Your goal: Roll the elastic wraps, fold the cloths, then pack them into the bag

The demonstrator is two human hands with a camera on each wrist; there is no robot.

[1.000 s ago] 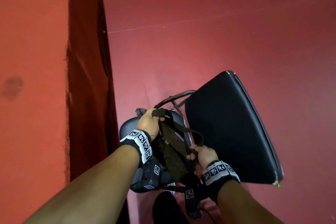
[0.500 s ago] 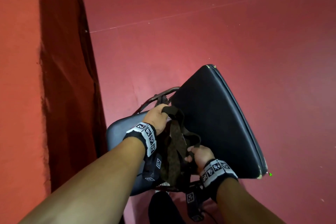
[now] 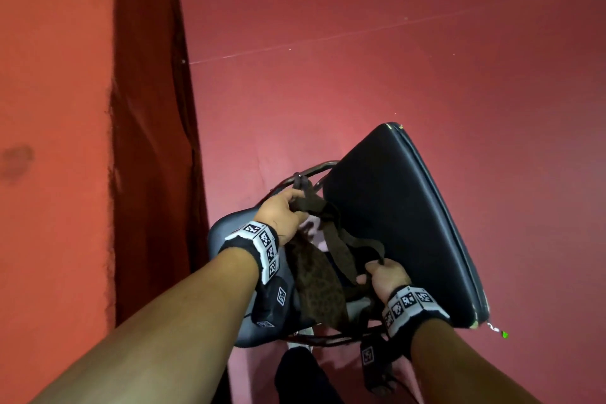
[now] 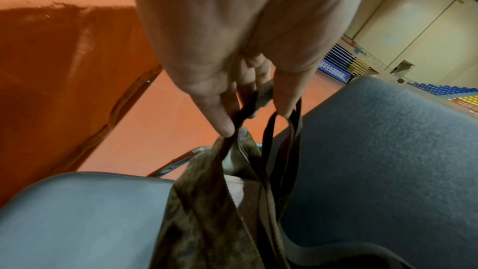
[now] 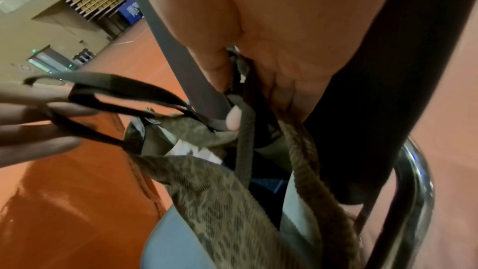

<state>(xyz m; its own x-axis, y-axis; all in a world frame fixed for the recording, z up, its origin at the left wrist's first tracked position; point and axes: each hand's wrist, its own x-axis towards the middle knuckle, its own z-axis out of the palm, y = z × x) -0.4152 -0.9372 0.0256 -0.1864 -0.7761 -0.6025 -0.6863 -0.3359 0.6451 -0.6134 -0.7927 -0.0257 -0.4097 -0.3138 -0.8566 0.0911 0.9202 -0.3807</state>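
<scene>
From where I sit, this looks like the tail end of the job. The brown patterned bag (image 3: 316,285) stands on the dark chair seat (image 3: 229,233), and I can make out pale cloth (image 5: 191,151) and something blue tucked inside its open mouth, so I judge the packing done or nearly so. I see no loose wraps or cloths anywhere, and I cannot tell whether the wraps are rolled inside. What seems left is gathering the straps and closing or lifting the bag.

My left hand (image 3: 282,216) sits at about 11 o'clock from the bag, fingers curled round the dark straps (image 4: 269,130). My right hand (image 3: 387,275) is at about 3 o'clock, thumb and fingers pinching another strap against the bag's edge. The bag hangs between both hands, its mouth pulled open, just beside the chair's backrest (image 3: 403,223)
</scene>
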